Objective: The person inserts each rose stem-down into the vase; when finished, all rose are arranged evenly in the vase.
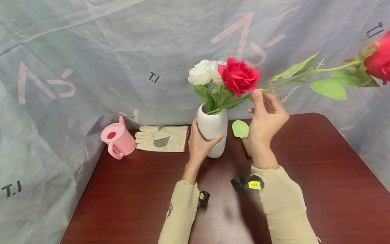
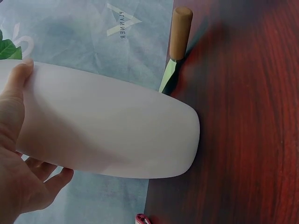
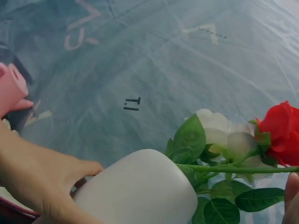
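Observation:
My left hand (image 1: 199, 145) grips a white vase (image 1: 217, 135) around its side, thumb across the front. White roses (image 1: 199, 73) and a red rose (image 1: 239, 78) with green leaves stand in its mouth. My right hand (image 1: 267, 117) pinches the green stem of another red rose (image 1: 379, 61), whose bloom points far right, partly outside the head view. That stem slants down left to the vase's mouth; how deep its end sits is hidden. In the left wrist view, the vase (image 2: 112, 126) has its base at the tabletop, with the left hand (image 2: 21, 163) near the upper end.
A pink watering can (image 1: 120, 142) and a pale gardening glove (image 1: 170, 139) are at the table's back left. Behind the vase, to the right, lies a green trowel (image 1: 240, 128) with a wooden handle. Grey printed cloth (image 1: 122, 61) hangs behind the dark red table (image 1: 320, 176).

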A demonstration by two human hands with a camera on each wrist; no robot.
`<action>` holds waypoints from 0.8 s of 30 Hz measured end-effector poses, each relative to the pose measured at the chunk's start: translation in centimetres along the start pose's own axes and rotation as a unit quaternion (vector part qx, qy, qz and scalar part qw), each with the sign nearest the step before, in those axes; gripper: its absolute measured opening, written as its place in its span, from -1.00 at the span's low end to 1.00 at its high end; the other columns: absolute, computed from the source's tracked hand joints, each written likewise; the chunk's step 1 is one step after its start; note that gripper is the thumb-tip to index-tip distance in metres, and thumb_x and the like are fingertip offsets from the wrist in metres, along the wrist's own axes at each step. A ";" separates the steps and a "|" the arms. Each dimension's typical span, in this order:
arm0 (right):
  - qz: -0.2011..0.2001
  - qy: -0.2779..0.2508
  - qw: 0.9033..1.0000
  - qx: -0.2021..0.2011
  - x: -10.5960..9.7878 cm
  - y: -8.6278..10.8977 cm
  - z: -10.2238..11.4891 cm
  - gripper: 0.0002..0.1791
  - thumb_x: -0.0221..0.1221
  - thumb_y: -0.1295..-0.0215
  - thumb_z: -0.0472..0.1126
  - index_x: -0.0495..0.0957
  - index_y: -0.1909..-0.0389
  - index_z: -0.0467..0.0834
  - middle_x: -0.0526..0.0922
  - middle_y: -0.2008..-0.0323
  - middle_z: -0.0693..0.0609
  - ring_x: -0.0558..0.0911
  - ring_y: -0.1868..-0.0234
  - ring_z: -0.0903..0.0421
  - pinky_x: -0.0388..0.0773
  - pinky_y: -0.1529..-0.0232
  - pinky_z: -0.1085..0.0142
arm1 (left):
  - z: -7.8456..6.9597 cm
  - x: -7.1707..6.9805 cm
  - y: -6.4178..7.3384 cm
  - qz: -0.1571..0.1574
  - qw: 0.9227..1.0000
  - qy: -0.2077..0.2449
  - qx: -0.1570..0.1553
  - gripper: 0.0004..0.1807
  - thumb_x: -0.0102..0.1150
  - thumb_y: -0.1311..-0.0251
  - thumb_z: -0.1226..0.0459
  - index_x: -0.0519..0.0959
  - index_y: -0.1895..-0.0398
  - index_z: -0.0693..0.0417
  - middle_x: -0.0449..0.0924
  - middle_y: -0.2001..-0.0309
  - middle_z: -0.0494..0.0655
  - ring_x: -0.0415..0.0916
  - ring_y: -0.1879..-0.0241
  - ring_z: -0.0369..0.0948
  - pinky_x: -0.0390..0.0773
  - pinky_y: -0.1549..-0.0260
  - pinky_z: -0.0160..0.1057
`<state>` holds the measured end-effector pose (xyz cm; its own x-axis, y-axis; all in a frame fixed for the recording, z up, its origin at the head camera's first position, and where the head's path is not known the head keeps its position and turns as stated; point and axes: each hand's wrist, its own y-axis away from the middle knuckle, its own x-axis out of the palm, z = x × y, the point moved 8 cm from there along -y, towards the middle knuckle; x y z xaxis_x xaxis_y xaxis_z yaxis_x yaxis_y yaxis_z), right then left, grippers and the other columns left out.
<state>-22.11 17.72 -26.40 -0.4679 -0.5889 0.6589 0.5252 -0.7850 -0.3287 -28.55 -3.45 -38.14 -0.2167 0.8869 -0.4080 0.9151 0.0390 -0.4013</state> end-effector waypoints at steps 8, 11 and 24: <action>0.049 0.037 0.997 -0.050 1.3 1.4 0.1 -0.85 0.40 0.07 -0.36 0.68 0.44 -0.34 0.62 0.55 -0.05 0.54 0.54 0.09 0.45 0.61 0.40 | 0.0 -0.2 -0.1 -0.004 1.000 -0.005 0.000 0.09 0.45 0.33 -0.17 0.08 -0.36 -0.31 0.38 -0.08 -0.20 0.43 0.10 -0.21 0.45 0.21 -0.13; 0.075 0.054 0.994 -0.064 1.9 2.0 0.0 -0.84 0.38 0.05 -0.38 0.67 0.42 -0.37 0.60 0.53 -0.03 0.57 0.49 0.10 0.47 0.60 0.40 | 0.0 -0.2 -0.1 -0.001 1.000 -0.002 0.000 0.10 0.46 0.33 -0.16 0.07 -0.36 -0.31 0.37 -0.08 -0.21 0.43 0.09 -0.21 0.44 0.20 -0.13; 0.135 0.170 0.970 -0.113 3.4 3.7 -1.0 -0.85 0.40 0.02 -0.26 0.69 0.48 -0.28 0.58 0.57 0.10 0.54 0.49 0.22 0.44 0.54 0.45 | 0.0 0.0 0.1 0.002 1.000 -0.001 0.008 0.09 0.46 0.30 -0.13 0.06 -0.36 -0.26 0.38 -0.08 -0.16 0.45 0.11 -0.17 0.46 0.19 -0.12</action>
<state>-22.46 12.64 -26.09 -0.5624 -0.7778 0.2805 0.5101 -0.5934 -0.6227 -28.45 -3.41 -38.21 -0.2135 0.8861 -0.4113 0.9108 0.0282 -0.4119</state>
